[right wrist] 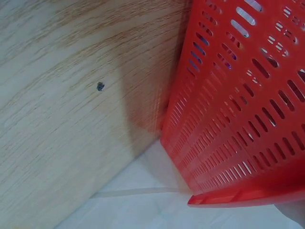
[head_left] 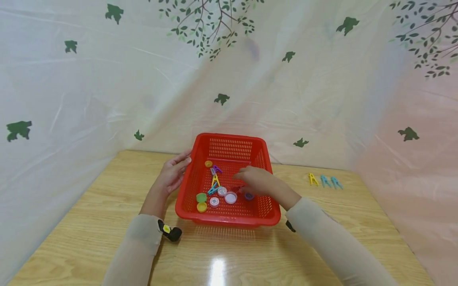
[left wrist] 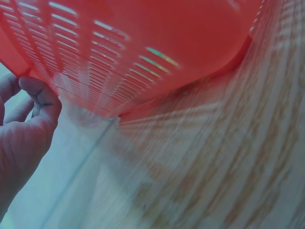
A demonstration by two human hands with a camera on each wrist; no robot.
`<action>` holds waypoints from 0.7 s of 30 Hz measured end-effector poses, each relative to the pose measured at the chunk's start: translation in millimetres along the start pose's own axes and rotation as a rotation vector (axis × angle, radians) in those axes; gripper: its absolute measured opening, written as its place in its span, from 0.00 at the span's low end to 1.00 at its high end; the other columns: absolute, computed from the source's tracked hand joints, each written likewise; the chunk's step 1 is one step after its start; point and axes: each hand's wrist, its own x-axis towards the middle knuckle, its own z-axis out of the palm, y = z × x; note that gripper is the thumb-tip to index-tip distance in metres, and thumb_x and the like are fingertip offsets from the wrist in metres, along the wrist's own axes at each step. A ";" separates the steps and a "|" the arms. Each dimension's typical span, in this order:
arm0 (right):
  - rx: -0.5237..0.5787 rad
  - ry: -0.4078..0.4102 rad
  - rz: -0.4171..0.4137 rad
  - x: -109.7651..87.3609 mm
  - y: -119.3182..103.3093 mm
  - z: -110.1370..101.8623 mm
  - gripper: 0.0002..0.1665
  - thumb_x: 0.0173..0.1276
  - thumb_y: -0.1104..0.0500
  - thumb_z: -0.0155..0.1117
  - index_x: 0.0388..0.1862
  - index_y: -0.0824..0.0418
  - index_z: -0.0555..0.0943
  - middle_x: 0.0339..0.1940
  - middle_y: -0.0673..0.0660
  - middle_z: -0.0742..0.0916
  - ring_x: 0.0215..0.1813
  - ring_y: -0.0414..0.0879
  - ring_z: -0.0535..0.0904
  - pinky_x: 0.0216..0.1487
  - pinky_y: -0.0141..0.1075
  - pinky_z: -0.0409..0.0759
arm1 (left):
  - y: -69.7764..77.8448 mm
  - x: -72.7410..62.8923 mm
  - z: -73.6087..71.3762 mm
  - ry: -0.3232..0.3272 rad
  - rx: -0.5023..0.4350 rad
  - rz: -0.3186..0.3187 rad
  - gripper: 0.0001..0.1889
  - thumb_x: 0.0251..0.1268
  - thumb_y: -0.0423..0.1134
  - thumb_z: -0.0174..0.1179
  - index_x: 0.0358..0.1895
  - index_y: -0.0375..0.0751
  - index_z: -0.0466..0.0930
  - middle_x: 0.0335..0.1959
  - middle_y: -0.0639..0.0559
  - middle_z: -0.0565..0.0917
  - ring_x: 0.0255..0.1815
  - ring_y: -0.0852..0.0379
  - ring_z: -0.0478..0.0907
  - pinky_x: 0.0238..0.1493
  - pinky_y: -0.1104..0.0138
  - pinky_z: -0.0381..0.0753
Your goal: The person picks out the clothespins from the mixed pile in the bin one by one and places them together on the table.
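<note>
Red basket (head_left: pixel 229 219) sits between the two hands on the counter (head_left: pixel 89 206). Left hand (head_left: pixel 171 176) pinches its rim; right hand (head_left: pixel 255 180) reaches inside, and whether its fingers grip anything I cannot tell. Between the hands, within the basket, lie small clips (head_left: pixel 216 180) and round caps (head_left: pixel 230 198). Beyond the right hand, well apart, rest one yellow clip (head_left: pixel 313 179) and two blue clips (head_left: pixel 325 181).

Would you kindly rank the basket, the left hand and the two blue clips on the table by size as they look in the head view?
1. Basket
2. Left hand
3. Left blue clip, right blue clip: too alike to rank.
</note>
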 end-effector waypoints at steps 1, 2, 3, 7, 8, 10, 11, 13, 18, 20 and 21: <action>0.002 -0.008 0.003 0.5 -0.1 0.0 0.28 0.66 0.55 0.76 0.65 0.55 0.83 0.58 0.55 0.86 0.60 0.50 0.80 0.62 0.48 0.82 | -0.1 0.1 0.0 -0.001 0.000 0.002 0.28 0.76 0.34 0.59 0.76 0.39 0.66 0.54 0.50 0.83 0.46 0.57 0.85 0.49 0.63 0.88; 0.002 -0.016 0.001 1.3 0.1 0.1 0.28 0.66 0.55 0.76 0.65 0.55 0.83 0.58 0.55 0.86 0.60 0.50 0.81 0.63 0.48 0.82 | -0.2 0.2 -0.1 0.000 0.001 0.003 0.28 0.76 0.34 0.59 0.76 0.39 0.66 0.54 0.50 0.83 0.46 0.57 0.85 0.49 0.63 0.88; 0.002 -0.019 0.001 2.0 0.5 0.3 0.28 0.66 0.55 0.76 0.65 0.55 0.83 0.59 0.55 0.87 0.60 0.50 0.81 0.63 0.48 0.82 | -0.3 0.2 0.1 0.001 0.002 0.005 0.28 0.76 0.34 0.59 0.76 0.38 0.67 0.54 0.50 0.83 0.46 0.57 0.85 0.49 0.63 0.88; -0.005 -0.036 -0.004 5.5 2.9 1.6 0.28 0.65 0.54 0.76 0.64 0.54 0.83 0.57 0.54 0.87 0.58 0.47 0.82 0.61 0.47 0.83 | -0.6 0.5 0.1 -0.005 0.016 0.004 0.28 0.76 0.35 0.59 0.76 0.40 0.67 0.57 0.49 0.82 0.49 0.56 0.84 0.51 0.63 0.87; -0.010 -0.039 -0.005 6.4 3.5 2.0 0.28 0.65 0.53 0.76 0.64 0.54 0.84 0.57 0.54 0.87 0.57 0.47 0.83 0.61 0.46 0.83 | -0.7 0.6 0.3 -0.004 0.017 0.004 0.28 0.76 0.35 0.59 0.76 0.40 0.67 0.58 0.49 0.82 0.49 0.56 0.84 0.51 0.62 0.87; -0.019 -0.046 -0.004 7.4 4.2 2.7 0.27 0.65 0.52 0.77 0.63 0.53 0.84 0.56 0.53 0.88 0.56 0.46 0.83 0.60 0.46 0.84 | -0.7 0.6 0.7 -0.007 0.022 0.000 0.28 0.76 0.36 0.59 0.77 0.41 0.67 0.59 0.49 0.81 0.50 0.56 0.84 0.52 0.62 0.86; -0.025 -0.048 -0.003 7.8 4.5 3.1 0.27 0.65 0.52 0.77 0.63 0.53 0.84 0.56 0.53 0.88 0.55 0.46 0.83 0.60 0.46 0.84 | -0.7 0.6 1.0 -0.007 0.023 -0.001 0.28 0.76 0.36 0.60 0.76 0.41 0.67 0.60 0.49 0.81 0.50 0.56 0.84 0.53 0.62 0.86; -0.039 -0.055 0.000 8.4 4.7 3.8 0.28 0.65 0.51 0.77 0.63 0.53 0.84 0.56 0.53 0.88 0.55 0.46 0.84 0.60 0.46 0.84 | -0.6 0.2 1.6 0.000 0.025 -0.005 0.28 0.76 0.36 0.60 0.76 0.41 0.68 0.60 0.48 0.81 0.50 0.56 0.85 0.52 0.62 0.86; -0.058 -0.067 0.009 9.5 4.2 6.2 0.29 0.62 0.50 0.78 0.63 0.50 0.85 0.54 0.49 0.89 0.52 0.44 0.84 0.59 0.45 0.84 | 0.2 -0.3 0.2 0.005 0.022 -0.008 0.28 0.76 0.36 0.60 0.76 0.41 0.68 0.61 0.49 0.82 0.50 0.56 0.85 0.52 0.62 0.87; -0.060 -0.080 0.006 10.3 3.8 7.7 0.28 0.62 0.50 0.79 0.62 0.49 0.85 0.52 0.47 0.89 0.49 0.42 0.84 0.59 0.43 0.85 | 0.5 -0.6 -0.5 0.004 0.019 -0.008 0.28 0.76 0.36 0.59 0.76 0.41 0.68 0.61 0.49 0.82 0.50 0.56 0.85 0.52 0.62 0.87; -0.061 -0.088 0.002 10.7 3.6 8.5 0.28 0.62 0.50 0.78 0.62 0.48 0.85 0.51 0.47 0.89 0.49 0.41 0.84 0.58 0.43 0.85 | 0.6 -0.8 -0.6 0.006 0.019 -0.007 0.27 0.76 0.36 0.59 0.76 0.41 0.68 0.61 0.49 0.82 0.50 0.56 0.85 0.52 0.62 0.87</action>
